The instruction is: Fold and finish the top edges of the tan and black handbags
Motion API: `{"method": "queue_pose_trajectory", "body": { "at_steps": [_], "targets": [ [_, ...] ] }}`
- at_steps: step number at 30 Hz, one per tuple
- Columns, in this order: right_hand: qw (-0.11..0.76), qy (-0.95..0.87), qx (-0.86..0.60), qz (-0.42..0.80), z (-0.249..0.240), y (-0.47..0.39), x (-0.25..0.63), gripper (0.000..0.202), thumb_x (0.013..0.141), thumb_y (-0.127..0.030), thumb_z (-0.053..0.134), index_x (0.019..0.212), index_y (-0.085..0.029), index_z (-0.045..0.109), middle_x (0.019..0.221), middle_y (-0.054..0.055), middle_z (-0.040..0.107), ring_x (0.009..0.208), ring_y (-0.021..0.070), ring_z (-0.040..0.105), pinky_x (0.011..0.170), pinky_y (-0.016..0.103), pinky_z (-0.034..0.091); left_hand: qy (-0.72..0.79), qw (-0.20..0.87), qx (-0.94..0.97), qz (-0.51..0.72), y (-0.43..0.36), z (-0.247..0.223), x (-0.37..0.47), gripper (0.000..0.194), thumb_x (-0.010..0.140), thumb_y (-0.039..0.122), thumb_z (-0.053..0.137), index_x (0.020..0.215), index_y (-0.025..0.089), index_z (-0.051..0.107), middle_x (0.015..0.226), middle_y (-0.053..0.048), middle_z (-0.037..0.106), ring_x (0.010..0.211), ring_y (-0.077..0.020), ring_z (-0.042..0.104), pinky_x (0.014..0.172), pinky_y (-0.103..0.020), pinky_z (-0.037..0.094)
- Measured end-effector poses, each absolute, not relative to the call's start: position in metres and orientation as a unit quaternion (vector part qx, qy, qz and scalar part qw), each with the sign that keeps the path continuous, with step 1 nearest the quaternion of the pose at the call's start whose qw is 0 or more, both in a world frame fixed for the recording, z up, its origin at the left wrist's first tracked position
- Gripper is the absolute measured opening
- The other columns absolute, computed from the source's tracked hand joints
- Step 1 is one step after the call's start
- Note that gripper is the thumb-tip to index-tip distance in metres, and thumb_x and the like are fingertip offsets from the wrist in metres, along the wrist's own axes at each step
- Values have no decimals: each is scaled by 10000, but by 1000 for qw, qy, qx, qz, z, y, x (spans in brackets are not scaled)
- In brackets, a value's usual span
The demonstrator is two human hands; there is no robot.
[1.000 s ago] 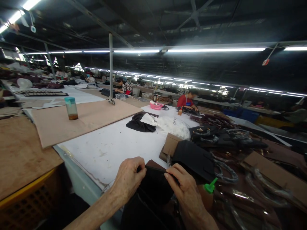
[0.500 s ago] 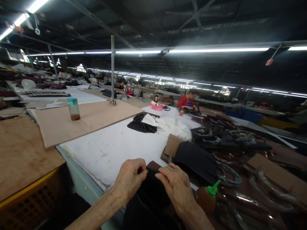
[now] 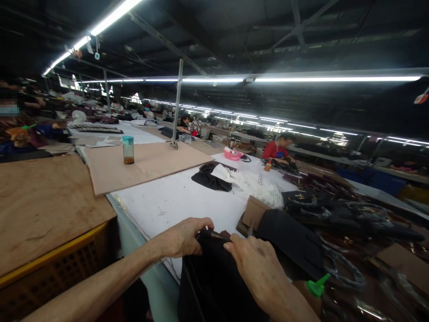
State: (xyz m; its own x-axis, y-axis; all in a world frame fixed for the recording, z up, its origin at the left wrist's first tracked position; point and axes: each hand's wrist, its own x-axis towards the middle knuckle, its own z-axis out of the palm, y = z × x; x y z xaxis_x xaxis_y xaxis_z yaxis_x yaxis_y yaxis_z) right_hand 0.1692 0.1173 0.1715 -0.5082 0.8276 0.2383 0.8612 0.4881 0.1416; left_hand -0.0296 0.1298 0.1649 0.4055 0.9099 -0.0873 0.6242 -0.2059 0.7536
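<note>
A black fabric piece (image 3: pixel 214 286), soft and pouch-like, hangs down in front of me at the near edge of the table. My left hand (image 3: pixel 187 237) grips its top edge on the left, the thumb inside my view and the fingers curled over the rim. On the right of that edge, my right hand (image 3: pixel 254 261) pinches the fabric between thumb and fingers. Between the hands a thin brownish strip shows along the rim. The fingertips of both hands are partly hidden by the fabric.
Right of my hands lie a green-nozzled glue bottle (image 3: pixel 315 286), a black bag panel (image 3: pixel 288 237) and plastic-wrapped handles (image 3: pixel 348 268). A white plastic bag (image 3: pixel 261 188) and a lidded jar (image 3: pixel 128 151) stand farther off. A yellow crate (image 3: pixel 67 259) is at left; a person in red (image 3: pixel 276 150) sits beyond.
The view has swung left, so the scene sits farther right. My left hand's fingers have spread over the fabric's edge, and more of the black fabric shows below my hands.
</note>
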Motion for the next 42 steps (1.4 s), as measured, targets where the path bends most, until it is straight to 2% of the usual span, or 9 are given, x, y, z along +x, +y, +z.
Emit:
{"method": "queue_pose_trajectory", "body": {
  "at_steps": [3, 6, 13, 15, 18, 20, 26, 32, 42],
  "targets": [
    [60, -856, -495, -137, 185, 110, 169, 228, 884, -252, 420, 749, -245, 603, 600, 13, 638, 542, 212, 612, 470, 291, 222, 472, 394, 777, 132, 158, 168, -39, 328, 564, 79, 489, 855, 162, 616, 722, 33, 629, 688, -145, 567, 572, -186, 431],
    [42, -845, -516, -133, 187, 105, 167, 217, 887, -254, 410, 782, -247, 599, 608, 12, 641, 553, 224, 620, 467, 291, 247, 498, 331, 795, 101, 182, 172, -35, 341, 538, 34, 450, 793, 150, 644, 667, 25, 636, 683, -168, 589, 608, -215, 457],
    [50, -820, -550, -150, 155, 116, 190, 288, 913, -300, 351, 768, -248, 594, 631, 19, 644, 608, 217, 624, 515, 293, 331, 514, 117, 846, 83, 166, 170, 4, 361, 509, 1, 490, 814, 168, 585, 823, -78, 657, 880, -284, 589, 904, -477, 346],
    [50, -819, -551, -151, 150, 120, 200, 295, 917, -327, 344, 787, -249, 596, 637, 18, 643, 606, 215, 621, 526, 295, 335, 491, 91, 862, 89, 160, 167, 5, 409, 539, 10, 463, 888, 196, 565, 843, -49, 651, 850, -240, 597, 840, -390, 407],
    [57, -829, -545, -114, 149, 124, 210, 277, 923, -314, 342, 814, -247, 588, 642, 3, 641, 608, 196, 615, 541, 284, 331, 451, 175, 867, 124, 159, 164, -2, 453, 554, 1, 402, 908, 236, 559, 808, 21, 627, 789, -156, 588, 659, -208, 432],
    [56, -832, -545, -81, 152, 126, 214, 270, 927, -294, 337, 817, -242, 578, 658, 0, 644, 635, 187, 616, 557, 276, 329, 432, 206, 869, 124, 160, 164, -7, 441, 553, -5, 384, 874, 236, 567, 751, 41, 605, 737, -131, 574, 602, -173, 408],
    [45, -825, -558, -80, 149, 126, 215, 279, 930, -290, 326, 819, -230, 575, 672, 16, 645, 645, 186, 609, 565, 275, 311, 418, 153, 892, 75, 161, 172, -3, 514, 623, 93, 539, 1098, 290, 508, 818, 16, 627, 746, -182, 578, 589, -214, 393],
    [43, -826, -554, -93, 146, 123, 214, 264, 930, -294, 326, 833, -240, 566, 677, 13, 644, 655, 209, 612, 565, 289, 313, 394, 34, 917, 49, 168, 169, 13, 434, 637, 368, 693, 1050, 287, 588, 703, -23, 649, 707, -258, 612, 574, -276, 391],
    [77, -831, -544, -91, 142, 124, 216, 259, 927, -283, 339, 805, -223, 560, 633, 10, 633, 604, 190, 604, 540, 283, 293, 388, 107, 908, 117, 169, 163, 14, 177, 777, 308, 593, 946, 298, 646, 743, 18, 680, 735, -172, 614, 613, -216, 357]
  ]
}}
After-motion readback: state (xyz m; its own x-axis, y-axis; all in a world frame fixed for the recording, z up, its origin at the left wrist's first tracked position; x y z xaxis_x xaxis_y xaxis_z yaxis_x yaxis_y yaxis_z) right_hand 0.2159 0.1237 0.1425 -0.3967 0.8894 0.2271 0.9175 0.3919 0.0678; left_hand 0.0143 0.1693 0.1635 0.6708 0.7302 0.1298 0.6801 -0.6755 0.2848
